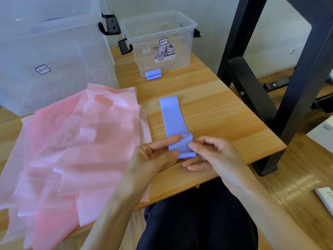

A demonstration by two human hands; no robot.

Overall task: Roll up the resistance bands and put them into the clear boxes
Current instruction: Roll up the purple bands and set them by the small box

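The big clear plastic storage box with a black latch [54,60] fills the upper left of the frame. Below it, across the left half, a heap of thin pink translucent bags [72,150] spreads over the pale wooden tabletop [216,114]. At upper centre stands the small clear plastic box with a barcode label [158,40], and a rolled lavender rubber band [153,74] lies on the table touching its front wall, not yet inside.

The flat lavender resistance band [170,116] I am working on runs from mid-frame down to my hands at lower centre. It lies smooth on the wood, its far end rounded, its near end turned over into a first short fold or roll.

My left hand [155,156] pinches the left edge of that fold between thumb and forefinger. My right hand [212,154] has its fingers curled, pinching the right edge.

I judge the risk to be springback. The rubber looks slick and stretchy, so a loose start could uncoil, or the roll could skew into a cone if one hand leads.
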